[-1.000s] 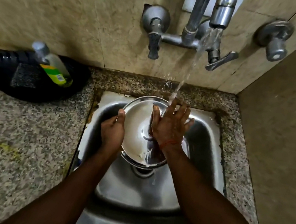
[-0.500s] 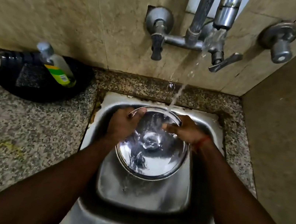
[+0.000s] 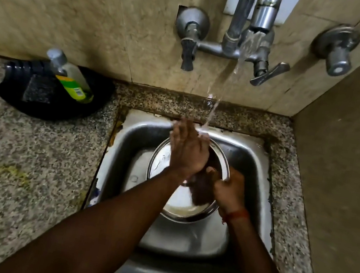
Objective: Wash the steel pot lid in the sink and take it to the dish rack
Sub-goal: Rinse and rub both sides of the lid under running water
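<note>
The round steel pot lid is held tilted over the small steel sink. My right hand grips the lid's right rim. My left hand lies flat with fingers straight against the lid's upper face, its fingertips at the falling water stream. The lid's middle is hidden behind my left hand and wrist. No dish rack is in view.
The wall tap runs, with valve handles at left and right. A black tray holding a soap bottle sits on the granite counter at left. A tiled wall closes the right side.
My left hand let go of the lid's left rim and now lies flat across its face under the water. My right hand slid down to the lid's right rim; the lid turned.
</note>
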